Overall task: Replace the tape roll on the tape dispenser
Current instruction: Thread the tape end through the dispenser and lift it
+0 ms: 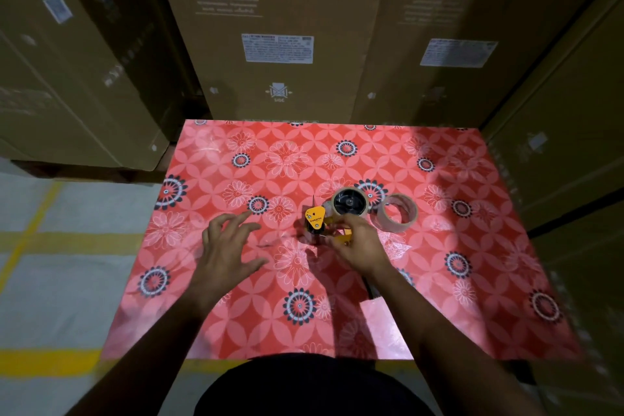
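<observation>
A yellow and black tape dispenser (317,218) lies on the red floral table (287,159), its black hub wheel (349,202) ringed by a nearly used-up roll. My right hand (359,245) grips the dispenser's yellow frame just below the wheel; the handle is hidden under that hand. A fresh roll of clear tape (397,213) leans on the table right beside the wheel, on its right. My left hand (228,246) hovers over the table to the left of the dispenser, fingers spread, holding nothing.
Tall cardboard washing-machine boxes (277,27) stand against the table's far edge and along its right side (574,145). To the left is grey floor with yellow lines (44,240). A dark object (371,290) shows under my right forearm.
</observation>
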Demonstrator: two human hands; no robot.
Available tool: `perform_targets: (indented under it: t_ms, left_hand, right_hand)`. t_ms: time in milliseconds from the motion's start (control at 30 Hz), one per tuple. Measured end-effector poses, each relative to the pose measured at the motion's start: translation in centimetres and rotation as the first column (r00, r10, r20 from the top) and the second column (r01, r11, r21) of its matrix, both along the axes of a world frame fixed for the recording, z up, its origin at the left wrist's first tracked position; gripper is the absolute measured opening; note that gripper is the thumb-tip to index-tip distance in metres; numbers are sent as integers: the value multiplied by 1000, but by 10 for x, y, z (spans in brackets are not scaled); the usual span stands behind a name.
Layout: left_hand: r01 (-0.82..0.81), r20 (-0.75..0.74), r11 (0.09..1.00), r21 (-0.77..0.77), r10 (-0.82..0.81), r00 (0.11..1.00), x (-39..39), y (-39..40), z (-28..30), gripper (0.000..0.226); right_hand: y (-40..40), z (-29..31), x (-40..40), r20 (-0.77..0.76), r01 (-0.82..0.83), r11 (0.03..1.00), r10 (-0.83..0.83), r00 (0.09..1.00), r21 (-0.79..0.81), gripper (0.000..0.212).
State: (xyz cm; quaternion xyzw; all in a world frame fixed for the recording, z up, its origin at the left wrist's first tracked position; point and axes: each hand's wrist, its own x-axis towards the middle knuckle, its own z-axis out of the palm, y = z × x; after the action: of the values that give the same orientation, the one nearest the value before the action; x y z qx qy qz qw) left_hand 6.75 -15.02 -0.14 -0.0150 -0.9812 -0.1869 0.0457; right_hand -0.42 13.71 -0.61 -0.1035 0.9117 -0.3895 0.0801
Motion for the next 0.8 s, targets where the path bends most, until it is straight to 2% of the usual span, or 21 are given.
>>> perform_targets:
  t_ms: [100,167,200,233,267,333,367,433,533,600,667,733,800]
  left_hand:
    - [14,10,1000,24,-14,1000,-2,27,0,69]
    - [4,40,999,32,-5,999,-1,44,-4,68]
    - [2,53,999,37,-4,999,1,50,-6,68]
    - [3,65,999,42,-6,998,3,55,-8,68]
    - [3,76,999,42,-6,997,5,59,-10,69]
    - [-3,87,999,38,0,996,10,64,-11,70]
    - [-11,86,999,36,8,996,13,66,-11,70]
    - [-32,81,999,38,29,996,18,68,-10,70]
    - [-74,80,996,59,69,994,22,69,-8,70]
    - [-104,60,992,71,99,993,24,70,-6,71]
    - [-117,25,989,86,115,993,27,71,-3,70]
    - [-108,-13,990,95,110,994,30,70,-2,69]
    - [-106,-30,990,98,109,994,33,69,-2,70]
  right_hand:
    - [26,15,-3,72,143,972,-131,989,-189,23]
    - [45,14,-4,286,343,881,-254,924,-327,12]
    - [55,8,-6,455,477,796,-291,841,-373,17]
    - [63,2,-7,625,580,736,-278,730,-350,26]
    - [69,-6,-7,758,609,744,-222,613,-275,34]
    - [79,-22,-3,904,541,815,-50,424,-209,54]
    - [82,-27,-2,930,527,812,49,364,-249,64]
    - [82,-36,-4,913,553,728,286,291,-405,80]
    - [74,-41,-13,806,531,636,568,168,-559,90]
    - [67,-42,-15,749,542,608,659,63,-580,96]
    - [63,-45,-13,696,564,569,717,16,-599,109]
    - [58,-48,-10,684,591,544,729,17,-595,123]
    - [51,-48,-8,712,628,534,700,48,-567,128]
